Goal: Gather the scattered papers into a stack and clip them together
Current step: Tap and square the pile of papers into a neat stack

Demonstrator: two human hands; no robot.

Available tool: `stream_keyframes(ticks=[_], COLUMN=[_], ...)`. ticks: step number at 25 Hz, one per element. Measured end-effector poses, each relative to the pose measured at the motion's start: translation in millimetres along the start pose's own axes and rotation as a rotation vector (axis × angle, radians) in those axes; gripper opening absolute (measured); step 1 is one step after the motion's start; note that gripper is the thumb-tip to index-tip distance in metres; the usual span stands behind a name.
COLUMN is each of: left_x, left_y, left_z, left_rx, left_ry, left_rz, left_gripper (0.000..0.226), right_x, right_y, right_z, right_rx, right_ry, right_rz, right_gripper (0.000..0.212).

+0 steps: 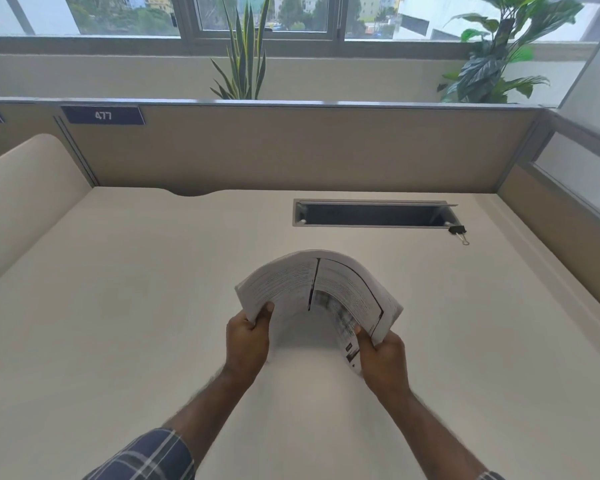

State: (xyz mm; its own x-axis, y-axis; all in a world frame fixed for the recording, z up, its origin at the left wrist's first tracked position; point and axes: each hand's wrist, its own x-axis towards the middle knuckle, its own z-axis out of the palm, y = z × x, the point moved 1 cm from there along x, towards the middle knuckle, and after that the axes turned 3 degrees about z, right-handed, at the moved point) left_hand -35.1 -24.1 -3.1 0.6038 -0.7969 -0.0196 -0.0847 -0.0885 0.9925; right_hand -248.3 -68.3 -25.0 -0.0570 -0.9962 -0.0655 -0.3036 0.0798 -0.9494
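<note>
A stack of printed papers [312, 285] is held above the middle of the cream desk [118, 306], bent upward into an arch. My left hand [247, 339] grips its left edge, thumb on top. My right hand [381, 356] grips its right edge. A black binder clip [458, 232] lies on the desk at the far right, well apart from both hands, beside the corner of the cable slot.
A dark rectangular cable slot [371, 214] is cut into the desk at the back right. Beige partition walls [291, 147] close the desk at the back and both sides, with a label reading 477. Potted plants stand behind the partition.
</note>
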Motion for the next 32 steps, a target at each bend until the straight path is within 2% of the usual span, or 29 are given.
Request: stream_keyframes(ticks=[3, 5, 7, 9, 11, 13, 14, 16, 18, 19, 22, 23, 26, 29, 30, 32], left_x=[8, 18, 31, 44, 51, 54, 55, 55, 51, 49, 45, 45, 44, 47, 49, 58], left_y=[4, 15, 35, 58, 85, 110, 121, 141, 159, 166, 183, 185, 187, 184, 180, 167], left_z=[-5, -12, -22, -32, -37, -36, -33, -25, -15, -10, -2, 0, 4, 5, 2, -5], left_rx=[0.065, 0.134, 0.219, 0.327, 0.438, 0.544, 0.6, 0.709, 0.789, 0.818, 0.907, 0.938, 1.003, 0.926, 0.856, 0.692], left_ry=[-0.015, -0.046, -0.113, -0.19, -0.29, -0.406, -0.463, -0.561, -0.637, -0.666, -0.715, -0.727, -0.775, -0.797, -0.777, -0.634], left_rz=[0.026, 0.049, 0.059, 0.09, 0.121, 0.14, 0.153, 0.185, 0.228, 0.255, 0.331, 0.339, 0.346, 0.337, 0.332, 0.382], left_gripper=[0.02, 0.018, 0.016, 0.017, 0.018, 0.018, 0.018, 0.018, 0.015, 0.013, 0.013, 0.013, 0.014, 0.009, 0.015, 0.051], right_x=[2, 7, 15, 23, 29, 30, 29, 26, 24, 24, 25, 25, 24, 23, 25, 27], right_y=[-8, -17, -28, -45, -65, -92, -106, -131, -143, -144, -137, -133, -121, -117, -115, -111], right_z=[-4, -14, -29, -46, -61, -71, -71, -64, -51, -47, -41, -41, -41, -44, -46, -51], right_rx=[-0.013, 0.03, 0.083, 0.097, -0.073, -0.35, -0.423, -0.433, -0.44, -0.454, -0.316, -0.238, -0.095, 0.012, 0.044, 0.115], right_ry=[-0.035, -0.076, -0.114, -0.066, 0.06, 0.186, 0.19, 0.022, -0.196, -0.277, -0.359, -0.375, -0.392, -0.397, -0.393, -0.376], right_rz=[0.033, 0.069, 0.088, 0.036, -0.065, -0.255, -0.374, -0.463, -0.434, -0.416, -0.349, -0.308, -0.222, -0.165, -0.149, -0.103], right_gripper=[0.018, 0.003, 0.023, 0.041, 0.074, 0.1, 0.106, 0.111, 0.104, 0.092, 0.024, 0.009, 0.008, 0.007, 0.007, 0.009])
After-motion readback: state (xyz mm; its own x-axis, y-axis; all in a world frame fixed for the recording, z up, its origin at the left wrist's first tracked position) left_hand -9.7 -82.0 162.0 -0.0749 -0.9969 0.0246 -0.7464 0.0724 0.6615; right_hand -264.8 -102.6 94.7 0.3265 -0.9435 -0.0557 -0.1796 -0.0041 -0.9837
